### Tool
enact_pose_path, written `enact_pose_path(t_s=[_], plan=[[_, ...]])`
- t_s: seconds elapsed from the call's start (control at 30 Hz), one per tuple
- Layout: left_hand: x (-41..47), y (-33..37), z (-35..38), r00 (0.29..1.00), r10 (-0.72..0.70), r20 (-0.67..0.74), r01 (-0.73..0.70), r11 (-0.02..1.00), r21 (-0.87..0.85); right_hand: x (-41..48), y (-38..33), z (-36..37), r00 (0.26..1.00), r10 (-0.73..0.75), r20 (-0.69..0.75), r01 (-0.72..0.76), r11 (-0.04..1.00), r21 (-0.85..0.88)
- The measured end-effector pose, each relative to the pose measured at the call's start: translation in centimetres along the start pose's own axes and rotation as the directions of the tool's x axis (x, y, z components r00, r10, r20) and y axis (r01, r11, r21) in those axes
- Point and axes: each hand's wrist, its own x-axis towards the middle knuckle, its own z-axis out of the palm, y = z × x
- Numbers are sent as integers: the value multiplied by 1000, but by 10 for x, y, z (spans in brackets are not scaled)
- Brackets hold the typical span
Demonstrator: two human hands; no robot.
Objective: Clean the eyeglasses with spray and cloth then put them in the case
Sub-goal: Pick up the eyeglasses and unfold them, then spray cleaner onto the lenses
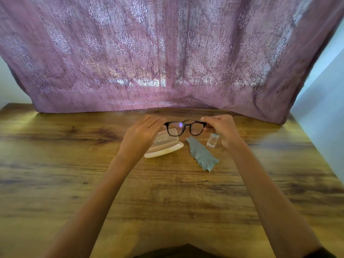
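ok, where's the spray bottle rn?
Head view, right of centre: the spray bottle stands on the table, just right of the grey cloth, beside the right hand holding the eyeglasses.

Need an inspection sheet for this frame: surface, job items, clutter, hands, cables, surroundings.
Surface: wooden table, wood-grain top.
Job's things: eyeglasses, dark frame, held up above the table; case, pale, appears open, lying below the glasses and partly behind the left hand; cloth, grey-green, lying flat to the right of the case; spray bottle, small, clear, upright beside the cloth.
Clutter: nothing seen.
Hands: left hand holds the frame's left end; right hand pinches its right end.
Cables: nothing seen.
Surroundings: mauve patterned curtain hangs down to the table's far edge; pale wall at right.
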Motion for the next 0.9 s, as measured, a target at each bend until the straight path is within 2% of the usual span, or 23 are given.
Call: enact_pose_path(t_s=[0.13,0.2,0.27,0.33,0.4,0.43,0.57,0.73,0.8,0.9], plan=[[16,5,4,988,-95,-122,87,994,-66,5,6,-6,991,-120,-66,119,993,-18],[20,8,7,975,-156,-160,138,983,-118,5,19,-8,948,-272,-167,244,955,-169],[20,12,12,960,-220,-171,193,968,-160,2,37,-10,834,-499,-236,379,828,-413],[18,16,15,947,-268,-174,233,952,-197,0,59,-11,713,-671,-202,453,662,-597],[14,19,18,942,-287,-171,247,943,-225,1,83,-12,675,-724,-143,453,560,-694],[12,20,20,940,-300,-164,258,937,-237,2,93,-13,680,-722,-124,454,549,-702],[6,21,22,928,-346,-137,304,917,-259,0,116,-13,744,-660,-104,479,635,-606],[0,23,24,915,-390,-106,347,893,-287,4,121,-9,792,-605,-82,447,666,-597],[-1,24,25,914,-392,-109,349,893,-286,3,115,-9,799,-590,-112,438,700,-564],[-1,23,27,907,-403,-118,356,887,-292,-10,101,-5,769,-617,-166,489,735,-469]])
